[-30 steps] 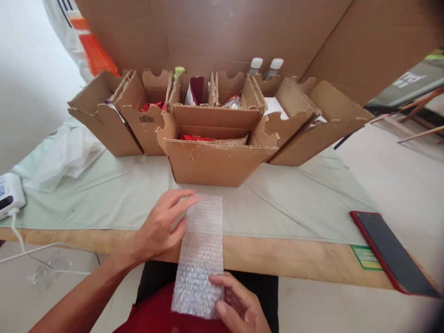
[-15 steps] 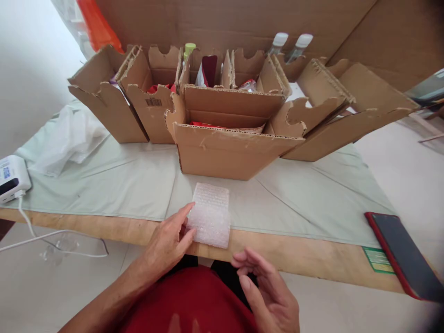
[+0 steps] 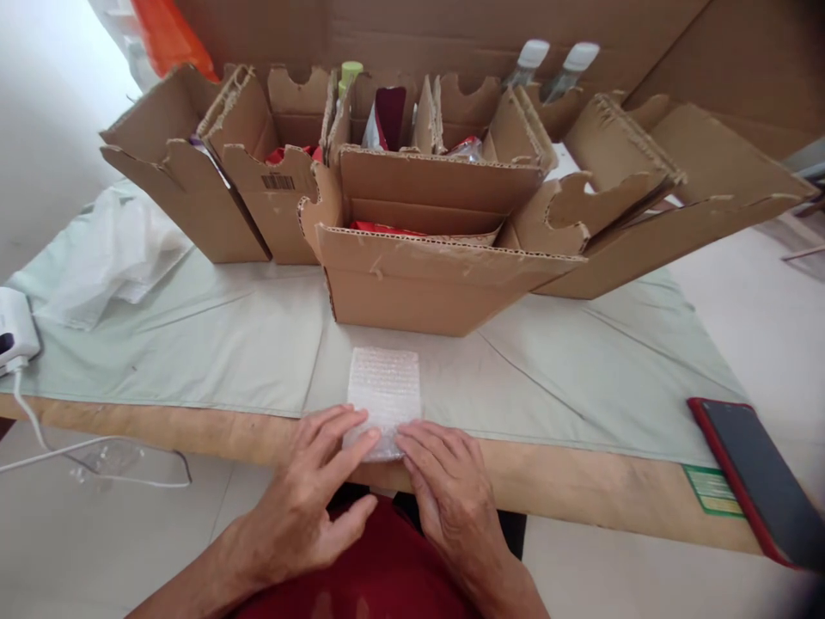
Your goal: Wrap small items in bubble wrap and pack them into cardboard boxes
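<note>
A flat piece of bubble wrap lies at the table's front edge, on the pale green cloth and the bare wood strip. My left hand rests its fingertips on the wrap's lower left side, thumb spread away from the fingers. At the lower right corner, my right hand lies with its fingers stretched out, the tips touching the wrap. Neither hand grips anything. Just behind the wrap stands an open cardboard bin with a red packet inside.
More cardboard bins form a row behind, with two white-capped bottles beyond them. Clear plastic bags lie at left, near a white device with a cable. A red-cased phone rests on the right over a green card.
My right hand has come up and inward from below the table edge onto the wrap. My left hand has shifted down along the wrap's left side. The view has tilted slightly.
</note>
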A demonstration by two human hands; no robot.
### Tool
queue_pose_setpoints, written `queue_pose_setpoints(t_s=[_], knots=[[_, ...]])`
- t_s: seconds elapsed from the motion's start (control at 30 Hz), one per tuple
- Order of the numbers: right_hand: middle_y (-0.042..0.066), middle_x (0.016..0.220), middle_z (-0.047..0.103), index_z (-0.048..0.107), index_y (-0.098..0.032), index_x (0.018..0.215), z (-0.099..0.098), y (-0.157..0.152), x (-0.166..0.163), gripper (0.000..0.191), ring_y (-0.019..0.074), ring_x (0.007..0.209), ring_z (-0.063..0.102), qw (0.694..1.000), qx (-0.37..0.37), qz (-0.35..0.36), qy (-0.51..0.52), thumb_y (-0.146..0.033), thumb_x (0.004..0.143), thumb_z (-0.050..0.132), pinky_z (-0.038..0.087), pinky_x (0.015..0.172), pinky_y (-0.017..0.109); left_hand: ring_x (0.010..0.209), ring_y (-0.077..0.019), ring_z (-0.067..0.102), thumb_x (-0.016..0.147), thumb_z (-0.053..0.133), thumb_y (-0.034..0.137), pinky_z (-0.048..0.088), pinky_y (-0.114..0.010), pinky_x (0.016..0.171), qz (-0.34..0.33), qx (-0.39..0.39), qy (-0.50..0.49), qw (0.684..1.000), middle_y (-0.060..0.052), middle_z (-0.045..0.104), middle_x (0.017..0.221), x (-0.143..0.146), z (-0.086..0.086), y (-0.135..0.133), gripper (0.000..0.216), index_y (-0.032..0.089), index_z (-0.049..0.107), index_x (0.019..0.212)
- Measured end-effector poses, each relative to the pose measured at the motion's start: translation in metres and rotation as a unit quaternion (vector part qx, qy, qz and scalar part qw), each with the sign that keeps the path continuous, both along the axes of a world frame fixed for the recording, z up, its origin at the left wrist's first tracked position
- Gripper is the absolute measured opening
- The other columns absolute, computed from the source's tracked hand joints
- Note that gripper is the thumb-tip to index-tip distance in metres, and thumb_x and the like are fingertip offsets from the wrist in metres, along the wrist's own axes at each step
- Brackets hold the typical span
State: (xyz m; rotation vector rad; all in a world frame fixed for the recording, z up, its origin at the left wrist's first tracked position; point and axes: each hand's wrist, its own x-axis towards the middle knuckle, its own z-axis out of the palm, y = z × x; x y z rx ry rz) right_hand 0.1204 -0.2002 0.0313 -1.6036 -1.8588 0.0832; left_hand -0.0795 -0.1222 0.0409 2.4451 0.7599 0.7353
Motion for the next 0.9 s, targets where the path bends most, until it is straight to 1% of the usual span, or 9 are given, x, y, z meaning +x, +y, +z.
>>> queue_pose_setpoints(t_s=[0.1,0.2,0.33,0.5,0.57,0.67,0.8,0.87,0.9], knots=[[0.005,0.093,0.076,0.064,-0.021,0.111,0.006,0.009,0.003,0.026,0.0195,0.082,0.069,0.999,-0.017,0.006,0.039,-0.007,0.097,0.048,0.053,0.073,0.037,0.101,-0.0259,0.064,0.093,0.054,0.007,0.052,-0.045,0.088,0.001,-0.011,-0.006,1.0,-0.009,0.072,0.102,0.004,-0.001,0.006,0.037,0.022,0.057,0.126],[0.007,0.097,0.074,0.062,-0.023,0.117,0.009,0.013,0.005,0.025,0.0213,0.087,0.069,0.998,0.008,-0.038,0.044,-0.011,0.097,0.053,0.053,0.074,0.037,0.08,-0.0205,0.064,0.096,0.052,0.008,0.052,-0.038,0.075,0.037,-0.028,-0.016,0.999,-0.004,0.07,0.086,0.012,-0.002,0.018,0.029,0.02,0.059,0.121],[0.011,0.107,0.07,0.064,-0.022,0.116,0.011,0.01,0.003,0.03,0.0243,0.1,0.065,0.996,0.06,-0.062,-0.003,-0.005,0.091,0.058,0.05,0.084,0.04,0.087,-0.0193,0.068,0.096,0.052,0.011,0.057,-0.034,0.077,0.068,-0.07,-0.008,0.995,-0.008,0.069,0.102,0.023,-0.003,0.032,0.029,0.018,0.061,0.123],[0.009,0.11,0.074,0.066,-0.02,0.114,0.003,0.023,0.002,0.024,0.0279,0.107,0.064,0.997,-0.009,-0.013,-0.076,-0.009,0.095,0.055,0.046,0.086,0.043,0.101,-0.0231,0.067,0.097,0.054,0.018,0.058,-0.04,0.089,0.128,-0.045,-0.025,0.99,-0.012,0.062,0.118,0.026,-0.008,0.036,0.03,0.019,0.061,0.126],[0.008,0.107,0.075,0.067,-0.02,0.113,0.0,0.03,0.005,0.023,0.0256,0.101,0.066,0.998,-0.007,-0.021,-0.056,-0.01,0.097,0.054,0.046,0.084,0.041,0.098,-0.022,0.067,0.096,0.058,0.022,0.059,-0.039,0.087,0.16,-0.092,-0.051,0.982,-0.011,0.062,0.117,0.021,-0.008,0.032,0.035,0.021,0.058,0.13],[0.006,0.101,0.075,0.065,-0.021,0.115,0.001,0.035,0.008,0.021,0.0215,0.093,0.067,0.999,-0.008,-0.033,0.034,-0.012,0.098,0.056,0.049,0.084,0.038,0.094,-0.02,0.068,0.094,0.06,0.028,0.061,-0.037,0.083,0.198,-0.265,-0.128,0.935,-0.01,0.064,0.116,0.011,-0.009,0.021,0.046,0.023,0.05,0.138],[0.003,0.096,0.074,0.066,-0.024,0.115,0.007,0.028,0.003,0.02,0.0189,0.088,0.068,0.98,-0.072,-0.028,0.183,-0.019,0.098,0.058,0.054,0.079,0.032,0.112,-0.026,0.068,0.088,0.068,0.037,0.058,-0.04,0.094,0.153,-0.521,-0.24,0.805,-0.014,0.066,0.125,0.013,-0.009,0.011,0.071,0.018,0.037,0.149],[0.001,0.096,0.074,0.067,-0.027,0.113,0.008,0.022,0.0,0.02,0.0174,0.087,0.068,0.968,-0.113,-0.011,0.223,-0.02,0.099,0.056,0.055,0.078,0.03,0.107,-0.0245,0.068,0.085,0.071,0.038,0.056,-0.037,0.094,0.15,-0.581,-0.244,0.762,-0.012,0.07,0.117,0.019,-0.002,0.012,0.081,0.017,0.032,0.154],[0.001,0.098,0.074,0.068,-0.028,0.112,0.009,0.02,0.001,0.019,0.0173,0.09,0.069,0.967,-0.119,-0.008,0.226,-0.021,0.098,0.057,0.055,0.081,0.03,0.101,-0.0224,0.068,0.086,0.07,0.037,0.056,-0.035,0.091,0.153,-0.592,-0.236,0.756,-0.009,0.072,0.109,0.022,0.002,0.013,0.083,0.017,0.03,0.156]])
